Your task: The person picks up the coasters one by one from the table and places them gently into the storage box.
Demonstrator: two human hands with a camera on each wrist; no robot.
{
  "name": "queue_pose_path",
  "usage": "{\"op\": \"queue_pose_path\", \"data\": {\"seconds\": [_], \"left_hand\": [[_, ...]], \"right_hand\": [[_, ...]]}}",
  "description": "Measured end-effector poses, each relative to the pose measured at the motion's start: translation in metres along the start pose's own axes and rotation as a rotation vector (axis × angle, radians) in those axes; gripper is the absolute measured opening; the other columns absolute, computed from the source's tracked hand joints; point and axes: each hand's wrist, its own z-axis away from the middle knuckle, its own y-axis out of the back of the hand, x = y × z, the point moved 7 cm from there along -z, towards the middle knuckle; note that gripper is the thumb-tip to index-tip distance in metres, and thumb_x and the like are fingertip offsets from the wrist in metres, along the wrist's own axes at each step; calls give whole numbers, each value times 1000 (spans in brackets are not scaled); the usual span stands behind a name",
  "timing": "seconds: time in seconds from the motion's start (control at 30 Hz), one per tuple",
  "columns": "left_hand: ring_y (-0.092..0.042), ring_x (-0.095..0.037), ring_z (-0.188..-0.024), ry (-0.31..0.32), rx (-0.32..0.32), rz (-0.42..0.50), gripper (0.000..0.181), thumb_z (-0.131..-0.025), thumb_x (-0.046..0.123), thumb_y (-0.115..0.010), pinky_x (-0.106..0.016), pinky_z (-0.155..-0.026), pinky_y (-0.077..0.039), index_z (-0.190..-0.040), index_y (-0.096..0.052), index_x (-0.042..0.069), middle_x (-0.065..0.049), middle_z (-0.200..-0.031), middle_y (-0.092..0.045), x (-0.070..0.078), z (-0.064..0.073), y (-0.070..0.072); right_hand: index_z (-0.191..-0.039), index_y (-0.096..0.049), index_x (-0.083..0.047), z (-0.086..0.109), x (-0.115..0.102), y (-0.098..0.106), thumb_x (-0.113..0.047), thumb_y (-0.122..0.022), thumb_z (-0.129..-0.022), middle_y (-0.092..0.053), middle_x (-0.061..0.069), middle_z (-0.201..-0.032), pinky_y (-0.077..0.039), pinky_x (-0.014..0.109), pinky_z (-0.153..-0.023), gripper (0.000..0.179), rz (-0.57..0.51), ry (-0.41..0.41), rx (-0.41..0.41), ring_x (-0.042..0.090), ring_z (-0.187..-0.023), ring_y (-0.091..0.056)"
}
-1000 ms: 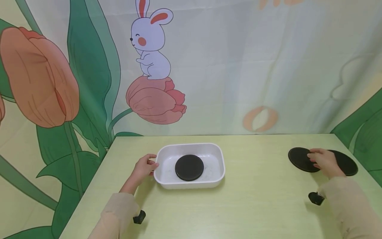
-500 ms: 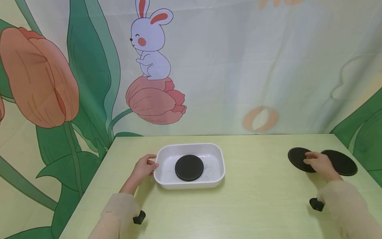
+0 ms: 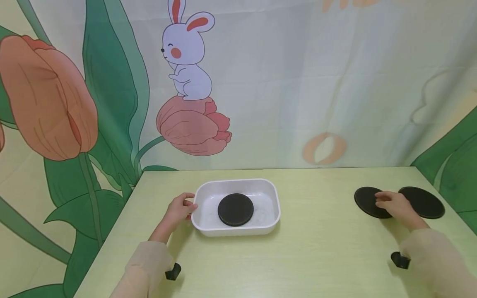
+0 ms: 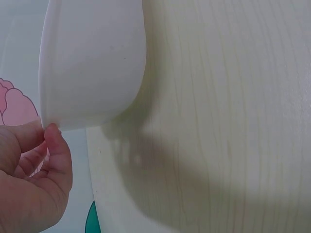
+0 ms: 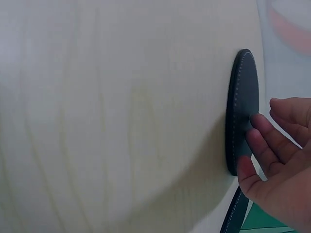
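presently pinching the left end of a white tray (image 3: pixel 263 207) by its rim with the left hand (image 3: pixel 179 209). find inside that tray, around its middle, one black disc (image 3: pixel 235 210) lying flat. well off to the right on the worktop (image 3: pixel 316 248), reaching over a second black disc (image 3: pixel 365 200) with the right hand (image 3: pixel 398 207), fingers unclenched, apart and slightly bent; cannot tell how firmly pressing, if at all. note pale stitching (image 5: pixel 236 97) along the edge of that second disc. see a third black disc (image 3: pixel 425 202) just beside it, farther right, partly covered by the same hand. behind everything, notice a backdrop (image 3: pixel 261 82) printed with a white rabbit (image 3: pixel 188 54).
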Motion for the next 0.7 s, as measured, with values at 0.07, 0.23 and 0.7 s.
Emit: {"op": "queue_pose_path", "data": {"seconds": [0.07, 0.23, 0.7], "left_hand": [[-55, -26, -81, 0, 1, -4, 38, -86, 4, -54, -25, -59, -50, -123, -44, 1, -15, -93, -51, 0, 0, 0], [-54, -25, -81, 5, 4, -7, 38, -86, 4, -54, -25, -59, -50, -123, -44, 1, -15, -93, -51, 1, 1, 1], [-54, -23, -80, 17, 10, -9, 38, -86, 5, -54, -25, -59, -50, -123, -44, 3, -13, -93, -50, -1, -1, 1]], "right_hand": [[-122, -38, 14, 0, -1, 3, -18, -45, -91, -43, 35, -117, -42, 49, -79, 45, -5, 1, -3, 47, -105, -42], [-124, -35, 13, -5, 7, 12, -21, -48, -89, -40, 36, -118, -40, 50, -80, 51, -22, -58, 11, 48, -105, -40], [-128, -31, 12, -12, 14, 10, -24, -52, -85, -26, 38, -129, -29, 58, -89, 60, 1, -124, 36, 53, -114, -27]]}}
